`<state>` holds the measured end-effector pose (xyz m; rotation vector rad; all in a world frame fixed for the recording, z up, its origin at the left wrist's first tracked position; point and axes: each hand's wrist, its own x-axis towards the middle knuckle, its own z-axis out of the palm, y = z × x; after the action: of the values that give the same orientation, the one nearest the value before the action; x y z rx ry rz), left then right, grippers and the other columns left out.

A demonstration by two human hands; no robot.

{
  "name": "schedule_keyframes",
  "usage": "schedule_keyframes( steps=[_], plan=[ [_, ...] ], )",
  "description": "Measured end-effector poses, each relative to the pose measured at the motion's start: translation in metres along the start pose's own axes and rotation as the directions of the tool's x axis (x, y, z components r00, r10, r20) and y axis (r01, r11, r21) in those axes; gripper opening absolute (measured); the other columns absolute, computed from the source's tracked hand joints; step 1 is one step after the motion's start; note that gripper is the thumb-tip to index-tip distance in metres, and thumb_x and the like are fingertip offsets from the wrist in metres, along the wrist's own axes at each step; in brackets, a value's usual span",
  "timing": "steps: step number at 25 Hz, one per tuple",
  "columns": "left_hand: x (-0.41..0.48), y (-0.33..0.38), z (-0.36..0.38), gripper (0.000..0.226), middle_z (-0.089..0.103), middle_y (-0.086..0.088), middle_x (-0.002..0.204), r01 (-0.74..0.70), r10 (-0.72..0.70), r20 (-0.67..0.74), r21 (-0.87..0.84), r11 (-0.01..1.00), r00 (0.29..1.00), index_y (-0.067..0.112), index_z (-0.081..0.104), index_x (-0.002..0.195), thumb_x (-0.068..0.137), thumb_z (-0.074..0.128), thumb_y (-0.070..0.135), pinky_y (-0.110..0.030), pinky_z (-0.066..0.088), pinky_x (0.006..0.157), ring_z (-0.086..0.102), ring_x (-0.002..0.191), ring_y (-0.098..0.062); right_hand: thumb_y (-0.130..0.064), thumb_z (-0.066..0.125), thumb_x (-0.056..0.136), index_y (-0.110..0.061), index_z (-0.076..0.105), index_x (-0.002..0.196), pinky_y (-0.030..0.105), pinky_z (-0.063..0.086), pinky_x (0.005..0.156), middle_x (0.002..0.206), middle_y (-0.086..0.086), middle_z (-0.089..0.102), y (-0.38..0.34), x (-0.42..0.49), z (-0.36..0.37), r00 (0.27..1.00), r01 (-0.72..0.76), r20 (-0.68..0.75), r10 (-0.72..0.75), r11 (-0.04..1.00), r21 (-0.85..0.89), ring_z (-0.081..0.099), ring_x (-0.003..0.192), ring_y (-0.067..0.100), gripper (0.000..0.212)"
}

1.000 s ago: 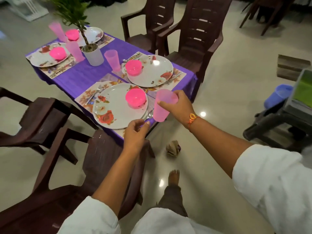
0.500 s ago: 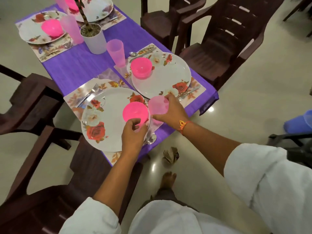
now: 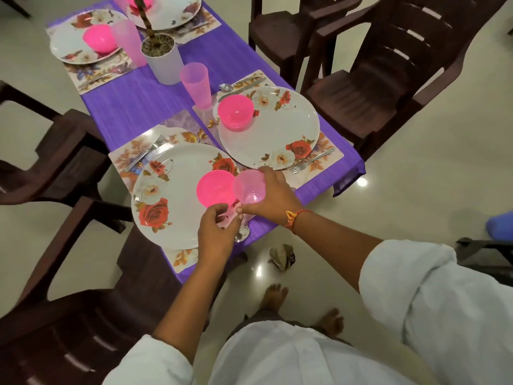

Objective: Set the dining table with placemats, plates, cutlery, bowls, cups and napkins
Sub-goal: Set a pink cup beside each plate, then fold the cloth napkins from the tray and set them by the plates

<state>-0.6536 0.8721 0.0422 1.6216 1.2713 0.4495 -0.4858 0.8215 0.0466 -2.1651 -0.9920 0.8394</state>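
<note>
My right hand (image 3: 270, 198) grips a translucent pink cup (image 3: 249, 187), upright at the near right edge of the near floral plate (image 3: 177, 195). A bright pink bowl (image 3: 215, 192) sits on that plate, touching the cup. My left hand (image 3: 218, 234) hovers over the plate's near rim, fingers curled by the cup's base; what it touches is hidden. A spoon (image 3: 242, 235) pokes out beside it. A fork (image 3: 145, 154) lies on the placemat (image 3: 130, 151) to the plate's left.
A second plate (image 3: 280, 129) with pink bowl (image 3: 236, 112), fork (image 3: 311, 162), spoon (image 3: 236, 85) and pink cup (image 3: 195, 86) lies beyond. A white plant pot (image 3: 163, 62) stands mid-table. Dark brown chairs (image 3: 388, 87) ring the purple-clothed table (image 3: 133, 107). A crumpled object (image 3: 281, 257) lies on the floor.
My right hand has carried the pink cup down from above the table edge to beside the near bowl. My left hand moved from the table edge to the plate's rim. The camera came closer.
</note>
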Motion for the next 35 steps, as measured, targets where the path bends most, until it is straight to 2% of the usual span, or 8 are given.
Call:
schedule_keyframes(
  steps=[6,9,11,16,21,24,27,35],
  plan=[
    [-0.033,0.01,0.014,0.035,0.061,0.009,0.115,-0.01,0.011,-0.052,0.021,1.0,0.999,0.021,0.058,0.122,0.091,0.073,0.028,-0.006,0.043,0.072,0.056,0.098,0.0,-0.061,0.086,0.064,-0.021,0.031,0.152,0.044,0.045,0.106,0.15,0.008,0.033,0.011,-0.023,-0.024,1.0,0.011,-0.023,-0.008,0.994,0.106,0.041,0.136,0.028,0.111],
    [-0.056,0.011,0.037,0.035,0.061,0.006,0.12,-0.043,0.045,-0.032,0.056,0.998,0.998,0.02,0.058,0.121,0.09,0.074,0.027,-0.017,0.048,0.08,0.059,0.105,-0.009,-0.062,0.081,0.071,-0.019,0.034,0.151,0.047,0.044,0.109,0.15,0.01,0.035,0.037,-0.051,-0.042,0.997,0.006,-0.072,0.005,0.989,0.148,0.038,0.138,0.027,0.103],
    [-0.07,0.016,0.059,0.031,0.061,0.004,0.12,-0.084,0.083,0.019,0.084,0.993,0.996,0.023,0.057,0.117,0.09,0.074,0.025,-0.017,0.046,0.08,0.058,0.107,-0.013,-0.061,0.078,0.075,-0.016,0.037,0.149,0.046,0.044,0.109,0.147,0.01,0.038,0.063,-0.072,-0.056,0.995,-0.007,-0.098,0.022,0.989,0.149,0.041,0.136,0.028,0.095],
    [-0.091,0.043,0.13,0.032,0.061,0.004,0.12,-0.196,0.174,0.137,0.161,0.967,0.975,0.021,0.059,0.118,0.091,0.072,0.03,-0.034,0.051,0.095,0.058,0.109,-0.011,-0.055,0.072,0.085,-0.014,0.045,0.143,0.036,0.042,0.108,0.143,0.01,0.043,0.133,-0.122,-0.102,0.975,-0.08,-0.189,0.116,0.979,0.189,0.046,0.131,0.027,0.075],
    [-0.113,0.077,0.21,0.037,0.059,0.005,0.122,-0.337,0.262,0.287,0.254,0.906,0.921,0.018,0.059,0.124,0.094,0.066,0.04,-0.035,0.052,0.094,0.058,0.11,-0.01,-0.052,0.067,0.09,-0.011,0.05,0.14,0.041,0.044,0.106,0.137,0.015,0.049,0.193,-0.166,-0.154,0.905,-0.174,-0.353,0.238,0.964,0.203,0.052,0.124,0.033,0.067],
    [-0.133,0.094,0.263,0.036,0.06,0.002,0.121,-0.438,0.322,0.408,0.232,0.869,0.855,0.017,0.061,0.122,0.095,0.065,0.04,-0.036,0.053,0.092,0.06,0.108,-0.012,-0.054,0.062,0.093,-0.013,0.05,0.139,0.041,0.045,0.106,0.138,0.013,0.049,0.231,-0.195,-0.182,0.846,-0.248,-0.413,0.337,0.935,0.254,0.051,0.125,0.03,0.063],
    [-0.159,0.115,0.321,0.037,0.059,0.001,0.124,-0.533,0.363,0.531,0.208,0.82,0.766,0.014,0.06,0.126,0.097,0.063,0.037,-0.03,0.048,0.089,0.057,0.109,-0.01,-0.055,0.059,0.094,-0.016,0.049,0.138,0.041,0.046,0.106,0.14,0.01,0.048,0.271,-0.226,-0.21,0.739,-0.33,-0.473,0.48,0.87,0.367,0.05,0.127,0.027,0.06],
    [-0.222,0.169,0.506,0.04,0.057,0.002,0.132,-0.699,0.314,0.852,0.081,0.71,0.419,0.019,0.057,0.131,0.098,0.06,0.042,-0.025,0.046,0.092,0.056,0.115,-0.01,-0.054,0.058,0.095,-0.014,0.051,0.137,0.038,0.048,0.102,0.139,0.011,0.049,0.383,-0.298,-0.288,0.391,-0.504,-0.511,0.765,0.643,0.577,0.055,0.123,0.029,0.058]
  ],
)
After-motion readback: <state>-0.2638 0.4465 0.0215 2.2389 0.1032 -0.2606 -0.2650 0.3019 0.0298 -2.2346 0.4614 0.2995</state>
